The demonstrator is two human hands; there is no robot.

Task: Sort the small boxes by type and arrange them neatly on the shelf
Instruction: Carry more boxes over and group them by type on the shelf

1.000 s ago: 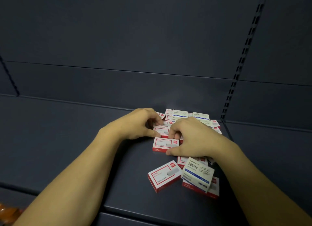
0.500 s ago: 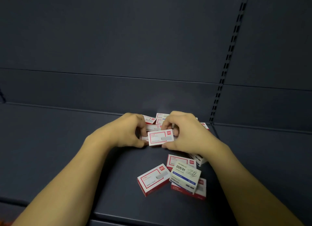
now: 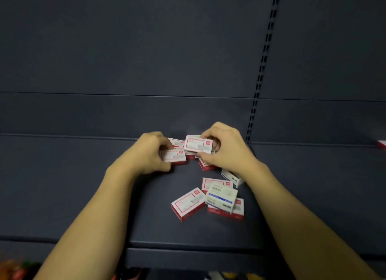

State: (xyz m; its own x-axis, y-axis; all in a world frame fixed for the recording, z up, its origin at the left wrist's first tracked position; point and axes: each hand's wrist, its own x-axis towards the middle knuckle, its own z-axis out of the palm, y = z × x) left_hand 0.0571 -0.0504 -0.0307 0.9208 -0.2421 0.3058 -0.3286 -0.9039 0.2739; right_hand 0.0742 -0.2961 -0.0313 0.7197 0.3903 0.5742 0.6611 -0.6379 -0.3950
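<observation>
**Mia:** What did each hand have?

**Ben:** The right hand (image 3: 225, 149) had its thumb and fingers closed on one red box (image 3: 198, 144). It held the box up a little, over the pile, near the back edge of the shelf (image 3: 83, 185). The left hand (image 3: 149, 152) was closed on another red box (image 3: 174, 156), lower down and just to the left of the first one.

**Mia:** Were the two boxes touching?

**Ben:** It was a bit blurry, so I could not tell. They were very close. The one in the right hand sat higher and a bit further back.

**Mia:** Which way did they lie?

**Ben:** Both had their long side going left to right, along the shelf's back edge. So I think they could go side by side or on top of each other without a big turn.

**Mia:** Where were the other boxes?

**Ben:** More red ones lay under the hands. Nearer the front edge there was a loose red box (image 3: 189, 203), and right beside it a blue box (image 3: 221, 196) lay on top of some red ones. Another blue box (image 3: 232, 177) peeked out by the right wrist.

**Mia:** Which hand was nearer to the blue ones?

**Ben:** The right hand. The left side of the shelf was bare, so I guess the red ones could line up there.
</observation>
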